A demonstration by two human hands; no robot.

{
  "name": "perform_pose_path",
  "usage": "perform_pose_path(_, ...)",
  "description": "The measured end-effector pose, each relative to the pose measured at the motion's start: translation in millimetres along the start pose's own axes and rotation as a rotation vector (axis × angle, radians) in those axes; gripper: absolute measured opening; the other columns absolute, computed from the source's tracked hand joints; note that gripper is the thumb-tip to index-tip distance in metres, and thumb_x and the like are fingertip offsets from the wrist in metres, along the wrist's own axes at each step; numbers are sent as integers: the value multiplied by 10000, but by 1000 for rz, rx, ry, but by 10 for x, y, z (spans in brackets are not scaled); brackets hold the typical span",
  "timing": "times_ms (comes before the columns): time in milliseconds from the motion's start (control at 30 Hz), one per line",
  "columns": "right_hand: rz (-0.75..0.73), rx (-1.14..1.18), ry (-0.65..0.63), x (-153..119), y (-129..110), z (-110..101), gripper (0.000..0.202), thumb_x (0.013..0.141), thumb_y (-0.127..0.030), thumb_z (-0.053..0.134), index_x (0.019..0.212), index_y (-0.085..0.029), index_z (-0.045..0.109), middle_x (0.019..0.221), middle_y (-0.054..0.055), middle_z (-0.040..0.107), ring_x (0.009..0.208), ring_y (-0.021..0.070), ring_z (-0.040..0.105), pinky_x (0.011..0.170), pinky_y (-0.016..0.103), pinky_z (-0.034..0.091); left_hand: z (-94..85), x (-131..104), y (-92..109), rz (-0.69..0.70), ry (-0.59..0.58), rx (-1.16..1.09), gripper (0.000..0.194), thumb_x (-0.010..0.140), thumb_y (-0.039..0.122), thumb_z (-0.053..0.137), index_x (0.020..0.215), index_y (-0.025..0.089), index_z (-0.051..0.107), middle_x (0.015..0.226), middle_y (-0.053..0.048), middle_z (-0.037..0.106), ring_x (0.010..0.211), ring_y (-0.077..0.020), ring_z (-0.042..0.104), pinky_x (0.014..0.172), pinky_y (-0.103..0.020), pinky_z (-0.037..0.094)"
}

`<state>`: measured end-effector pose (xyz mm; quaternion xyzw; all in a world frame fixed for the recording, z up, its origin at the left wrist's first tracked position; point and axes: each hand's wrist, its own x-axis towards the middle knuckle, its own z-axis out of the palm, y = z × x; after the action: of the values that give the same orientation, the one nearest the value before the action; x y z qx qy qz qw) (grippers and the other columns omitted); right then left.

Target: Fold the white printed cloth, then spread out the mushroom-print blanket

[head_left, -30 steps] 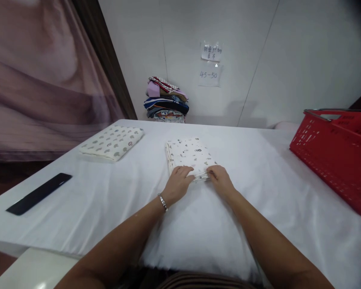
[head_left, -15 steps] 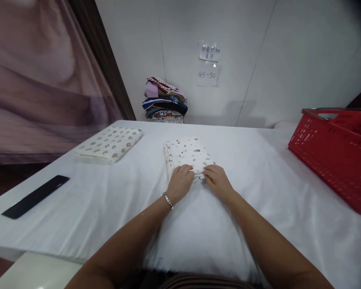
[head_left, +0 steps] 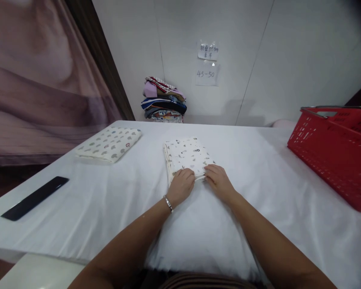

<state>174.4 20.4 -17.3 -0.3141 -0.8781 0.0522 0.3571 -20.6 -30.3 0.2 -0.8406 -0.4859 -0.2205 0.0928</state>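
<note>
A folded white cloth with a small scattered print (head_left: pixel 189 154) lies on the white-covered table (head_left: pixel 114 200), its layered near edge towards me. My left hand (head_left: pixel 183 185), with a silver bracelet at the wrist, has its fingers closed on the near left part of that edge. Close by on the right, my right hand (head_left: pixel 219 180) grips the near right corner, fingers on top and thumb low at the edge. Farther left lies another folded cloth with grey mushroom-like shapes (head_left: pixel 111 143).
A black flat strip (head_left: pixel 36 198) lies on the table at the left. At the right stands a red perforated basket (head_left: pixel 333 156). Behind the far edge is a stack of folded fabrics (head_left: pixel 164 100). Two paper signs (head_left: pixel 207 74) hang on the wall, and a pinkish curtain (head_left: pixel 33 80) hangs at left.
My left hand has slid slightly down and towards me along the cloth's near edge, showing more of the print. My right hand has barely moved.
</note>
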Motion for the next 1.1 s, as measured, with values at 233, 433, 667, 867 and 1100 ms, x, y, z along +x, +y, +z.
perform_pose_path(233, -12, -16, 4, -26, 3, -12, 158, 868, -181, 466, 873, -214, 621, 1091, 65, 603, 1076, 225, 498, 925, 448, 396, 24, -32, -18, 1, -12, 42, 154, 867, 145, 412, 815, 174, 554, 871, -47, 582, 860, -179, 496, 804, -351, 369)
perform_pose_path(433, 26, 21, 5, -62, 21, -35, 148, 867, -167, 466, 879, -210, 607, 960, 50, 632, 945, 201, 546, 872, 411, 419, 46, -97, -36, 18, -6, 28, 176, 867, 139, 414, 874, 180, 586, 893, -42, 614, 874, -181, 514, 763, -339, 365)
perform_pose_path(667, 51, 1, -2, -93, 54, -13, 251, 866, -172, 449, 1068, -205, 595, 992, 72, 612, 952, 212, 525, 847, 402, 428, 20, -135, 12, -88, -15, 46, 241, 860, 134, 408, 1047, 184, 552, 897, -55, 604, 873, -191, 513, 735, -338, 383)
perform_pose_path(867, 10, -6, -12, -133, 92, 32, 228, 872, -209, 454, 936, -225, 672, 930, 78, 612, 889, 223, 537, 782, 406, 449, 1, -161, 62, -117, -75, 34, 160, 861, 178, 440, 815, 189, 593, 841, -58, 575, 839, -190, 499, 717, -343, 379)
perform_pose_path(1100, 132, 71, -39, -117, 61, -22, 228, 872, -249, 448, 953, -238, 661, 998, 71, 615, 950, 227, 544, 820, 411, 473, -91, -261, -194, -256, 58, -139, 248, 876, 273, 434, 712, 196, 603, 752, -19, 585, 770, -137, 512, 728, -284, 387)
